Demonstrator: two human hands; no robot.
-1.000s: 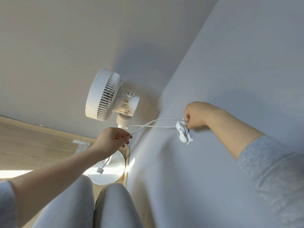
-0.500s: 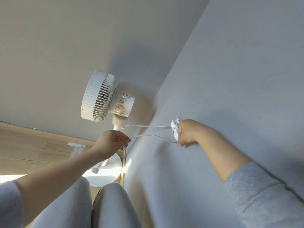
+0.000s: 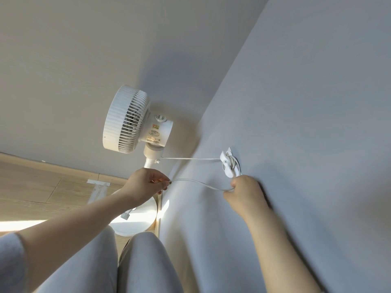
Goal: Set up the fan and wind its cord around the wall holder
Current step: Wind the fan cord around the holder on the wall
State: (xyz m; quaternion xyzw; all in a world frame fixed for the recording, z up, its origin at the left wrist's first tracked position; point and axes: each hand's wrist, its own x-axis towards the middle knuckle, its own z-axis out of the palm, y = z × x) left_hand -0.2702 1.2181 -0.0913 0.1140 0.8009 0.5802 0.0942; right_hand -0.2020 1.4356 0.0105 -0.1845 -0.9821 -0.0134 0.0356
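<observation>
A white pedestal fan (image 3: 135, 121) stands in the room corner on a round base (image 3: 137, 220). Its white cord (image 3: 196, 182) runs from the fan neck to a small white wall holder (image 3: 229, 163) on the right-hand wall, where several turns are wrapped. My right hand (image 3: 245, 192) sits just below the holder, pinching the cord against the wall. My left hand (image 3: 146, 185) pinches the same cord farther left, near the fan pole. The slack between the hands sags slightly. The plug (image 3: 125, 216) dangles under my left forearm above the base.
The wooden floor (image 3: 42, 187) lies at the left, with a strip of pale tape (image 3: 98, 182) on it and a sunlit patch. My knees in grey trousers (image 3: 137, 261) are at the bottom centre, close to the wall.
My right hand has swung from above the holder down to below it, carrying the cord round. The left hand has stayed near the fan pole, feeding cord.
</observation>
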